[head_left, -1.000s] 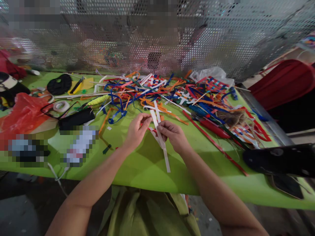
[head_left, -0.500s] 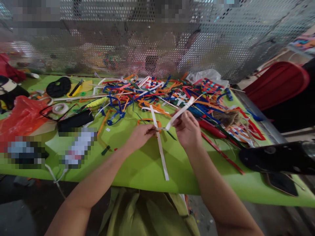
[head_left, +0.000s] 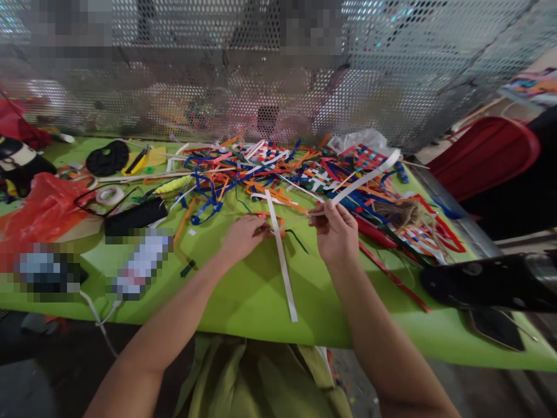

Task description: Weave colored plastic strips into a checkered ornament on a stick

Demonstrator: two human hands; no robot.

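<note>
My left hand (head_left: 243, 237) is closed in a pinch beside a long white strip (head_left: 284, 273), which slants down toward the front of the green table. My right hand (head_left: 337, 235) pinches a second white strip (head_left: 368, 179) whose free end sticks out to the upper right. Between the hands this second strip runs edge-on, thin and faint, toward my left fingertips, where it meets the first strip. Exactly how the two strips cross is too small to make out. An orange loop (head_left: 282, 223) lies just behind the crossing, partly hidden by my left fingers.
Behind my hands lies a heap of coloured strips (head_left: 243, 168) with woven patches. Glasses, a roll of tape (head_left: 108, 195), a yellow cutter (head_left: 137, 161) and a red plastic bag (head_left: 37, 209) lie to the left. A black machine arm (head_left: 487, 281) juts in from the right.
My right hand has moved slightly right, and its strip now reaches farther to the upper right. The stretch between my hands is longer. My left hand has shifted a little left.
</note>
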